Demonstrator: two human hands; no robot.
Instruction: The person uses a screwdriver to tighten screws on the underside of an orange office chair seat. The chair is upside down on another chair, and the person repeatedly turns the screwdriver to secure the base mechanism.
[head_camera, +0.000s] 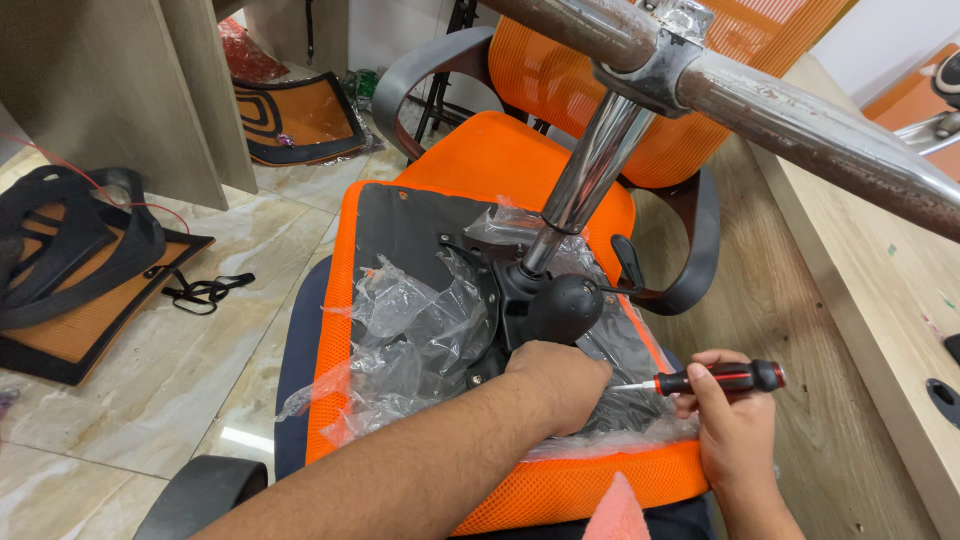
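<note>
An orange mesh chair seat (560, 490) lies upside down in front of me, its black underside covered with crumpled clear plastic wrap (410, 330). A black metal mechanism (545, 305) with a chrome gas cylinder (590, 170) sits bolted on it. My left hand (558, 380) is closed against the mechanism's near edge, fingers hidden beneath. My right hand (735, 425) grips a red-and-black screwdriver (715, 379), its tip pointing left toward the mechanism, just beside my left hand.
A chrome chair base arm (800, 120) crosses overhead at the top right. An assembled orange chair (500, 150) stands behind the seat. A wooden desk (880, 280) runs along the right. Black-and-orange backrest frames (70, 270) (295, 115) lie on the tiled floor at left.
</note>
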